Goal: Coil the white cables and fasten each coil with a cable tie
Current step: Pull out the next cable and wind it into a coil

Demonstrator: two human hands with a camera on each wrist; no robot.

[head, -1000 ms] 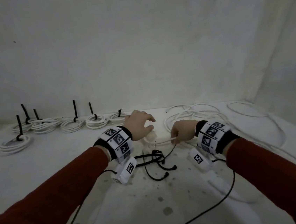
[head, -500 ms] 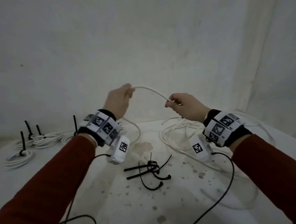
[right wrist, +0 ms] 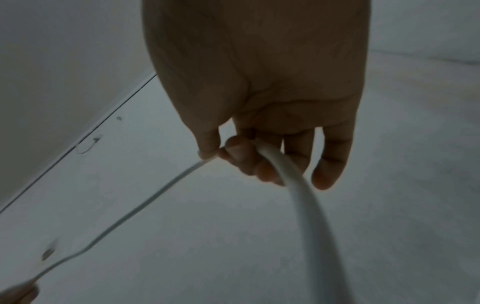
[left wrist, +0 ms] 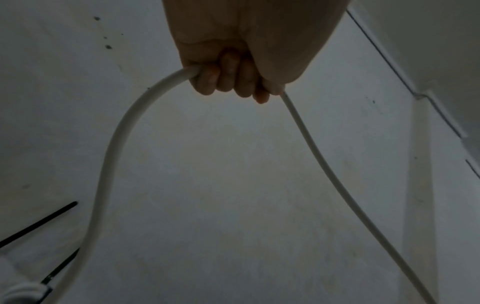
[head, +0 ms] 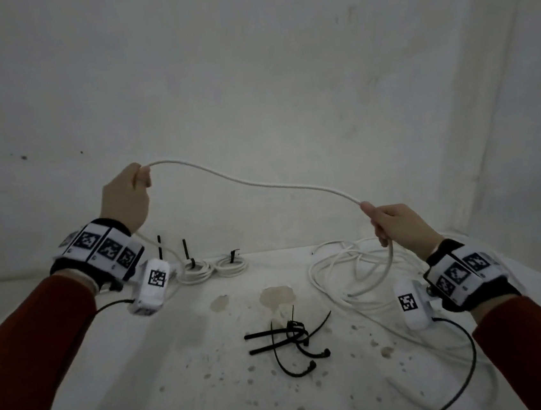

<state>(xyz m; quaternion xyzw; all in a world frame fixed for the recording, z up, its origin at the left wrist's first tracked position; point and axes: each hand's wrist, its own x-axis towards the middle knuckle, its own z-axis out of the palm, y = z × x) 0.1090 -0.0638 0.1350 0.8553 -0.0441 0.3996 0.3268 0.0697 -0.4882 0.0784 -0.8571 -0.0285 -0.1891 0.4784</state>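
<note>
White cable (head: 260,185) hung stretched between my raised hands above the counter (head: 185,364); left hand (head: 126,200) fisted round it, right hand (head: 398,224) pinching. Judged: equal loops, steady tension, no twist.

Dark red sleeves (head: 27,347), marker-patterned black-and-white wristbands (head: 103,249)

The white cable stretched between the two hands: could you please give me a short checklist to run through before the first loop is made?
1. Left hand grips the white cable: ok.
2. Right hand pinches the same cable: ok.
3. Span between the hands free of knots: ok.
4. Slack on the table untangled: cannot tell, several strands overlap.
5. Loose cable ties within reach: ok, probably.
6. Finished coils clear of the working span: ok.
</note>
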